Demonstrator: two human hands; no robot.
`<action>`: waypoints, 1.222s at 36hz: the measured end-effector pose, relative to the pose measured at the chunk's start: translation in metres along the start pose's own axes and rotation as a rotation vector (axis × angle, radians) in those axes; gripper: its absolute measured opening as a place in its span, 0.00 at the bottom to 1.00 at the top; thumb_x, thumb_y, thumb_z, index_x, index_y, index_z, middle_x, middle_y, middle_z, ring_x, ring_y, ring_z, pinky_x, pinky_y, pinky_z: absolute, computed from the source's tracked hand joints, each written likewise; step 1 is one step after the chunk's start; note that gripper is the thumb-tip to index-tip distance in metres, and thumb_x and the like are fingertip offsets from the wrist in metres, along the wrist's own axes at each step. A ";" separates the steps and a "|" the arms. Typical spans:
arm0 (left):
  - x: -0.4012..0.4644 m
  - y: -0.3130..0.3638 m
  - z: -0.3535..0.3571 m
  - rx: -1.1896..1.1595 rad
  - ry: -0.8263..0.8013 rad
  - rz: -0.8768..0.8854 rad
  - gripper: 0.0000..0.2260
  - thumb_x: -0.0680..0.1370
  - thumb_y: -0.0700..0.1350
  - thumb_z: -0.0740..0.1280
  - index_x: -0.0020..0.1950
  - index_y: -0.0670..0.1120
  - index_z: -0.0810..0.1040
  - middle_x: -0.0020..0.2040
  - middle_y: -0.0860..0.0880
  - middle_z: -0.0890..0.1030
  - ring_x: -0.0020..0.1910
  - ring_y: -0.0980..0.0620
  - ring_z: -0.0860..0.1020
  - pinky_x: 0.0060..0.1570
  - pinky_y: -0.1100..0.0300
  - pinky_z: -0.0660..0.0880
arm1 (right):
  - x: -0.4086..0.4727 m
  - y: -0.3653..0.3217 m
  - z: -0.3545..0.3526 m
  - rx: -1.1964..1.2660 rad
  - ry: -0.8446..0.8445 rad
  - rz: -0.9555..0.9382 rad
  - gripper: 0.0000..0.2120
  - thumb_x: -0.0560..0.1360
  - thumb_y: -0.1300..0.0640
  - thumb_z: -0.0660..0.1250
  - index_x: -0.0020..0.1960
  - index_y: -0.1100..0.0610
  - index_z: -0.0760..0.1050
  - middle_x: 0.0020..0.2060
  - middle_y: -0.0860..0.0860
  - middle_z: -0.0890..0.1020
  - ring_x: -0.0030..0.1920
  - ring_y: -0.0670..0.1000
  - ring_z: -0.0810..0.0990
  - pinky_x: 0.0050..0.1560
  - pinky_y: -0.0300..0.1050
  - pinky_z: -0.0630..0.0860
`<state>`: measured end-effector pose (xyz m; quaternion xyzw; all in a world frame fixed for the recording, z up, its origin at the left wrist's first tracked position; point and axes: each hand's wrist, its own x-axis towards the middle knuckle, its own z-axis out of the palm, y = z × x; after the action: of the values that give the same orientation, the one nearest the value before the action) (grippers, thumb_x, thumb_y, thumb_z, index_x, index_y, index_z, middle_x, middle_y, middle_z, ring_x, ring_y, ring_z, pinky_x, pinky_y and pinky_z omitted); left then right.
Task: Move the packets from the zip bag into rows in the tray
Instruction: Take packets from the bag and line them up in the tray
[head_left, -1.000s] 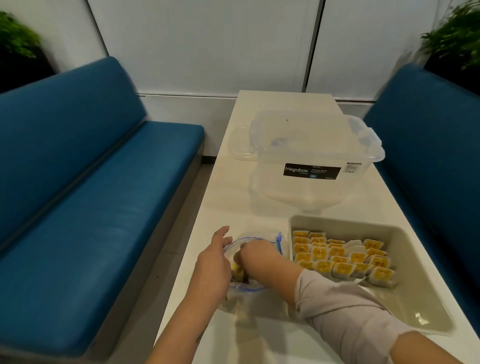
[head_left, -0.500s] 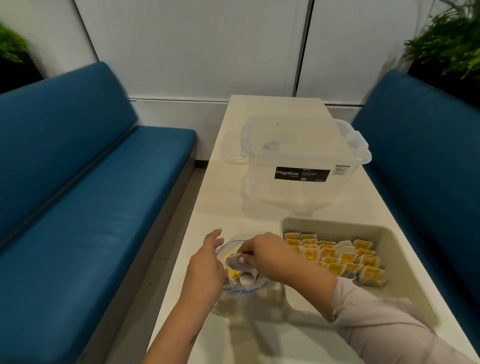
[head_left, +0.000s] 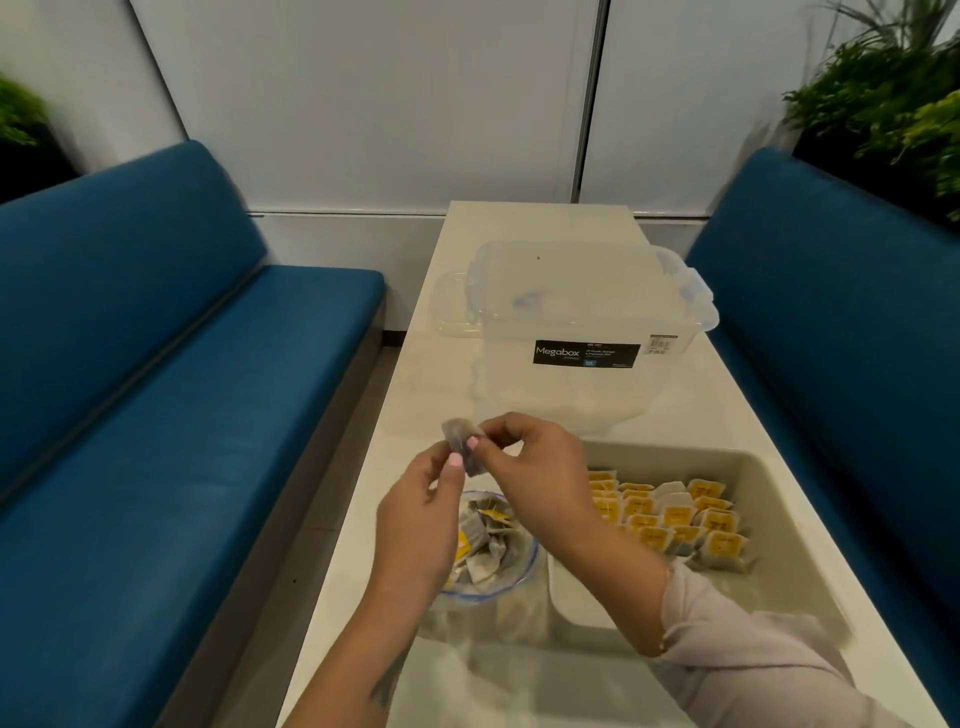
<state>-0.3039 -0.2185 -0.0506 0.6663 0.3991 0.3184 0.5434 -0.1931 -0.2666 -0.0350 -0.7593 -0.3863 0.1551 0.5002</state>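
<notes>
view: head, single | position: above the near end of the table (head_left: 431, 374) | facing: forward and down along its length toward the wall (head_left: 363, 104) | range: hands close, box (head_left: 587, 322) farther | shared: none

both hands (head_left: 535, 480) lifted packet (head_left: 464, 444) from bag (head_left: 493, 551)

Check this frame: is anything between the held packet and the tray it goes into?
Nothing visible blocks it. Both hands, left and right, pinch the packet above the zip bag. The tray lies just to the right, open-topped, with bare floor in front of the rows of packets.
</notes>
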 end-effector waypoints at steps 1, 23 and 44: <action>-0.002 0.001 0.003 -0.131 -0.074 -0.059 0.09 0.81 0.50 0.58 0.54 0.58 0.78 0.51 0.58 0.82 0.52 0.58 0.80 0.52 0.61 0.75 | -0.003 -0.001 0.002 -0.015 0.006 -0.020 0.04 0.73 0.51 0.69 0.42 0.47 0.82 0.37 0.42 0.83 0.42 0.40 0.80 0.46 0.38 0.76; 0.000 0.002 0.022 -0.340 -0.357 -0.174 0.13 0.82 0.44 0.55 0.62 0.44 0.75 0.53 0.44 0.84 0.52 0.49 0.82 0.57 0.52 0.77 | -0.005 -0.007 -0.044 -0.236 -0.105 -0.088 0.14 0.73 0.51 0.69 0.57 0.42 0.74 0.44 0.40 0.75 0.43 0.43 0.73 0.46 0.41 0.72; -0.003 0.001 0.071 -0.402 -0.419 -0.182 0.17 0.76 0.56 0.57 0.57 0.49 0.77 0.52 0.46 0.84 0.48 0.46 0.83 0.45 0.59 0.80 | 0.010 -0.012 -0.120 -0.530 -0.315 -0.040 0.02 0.71 0.54 0.72 0.42 0.50 0.79 0.40 0.47 0.81 0.42 0.48 0.77 0.44 0.44 0.73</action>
<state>-0.2447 -0.2547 -0.0642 0.5580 0.2653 0.1966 0.7613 -0.1167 -0.3333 0.0317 -0.8222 -0.5010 0.1548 0.2215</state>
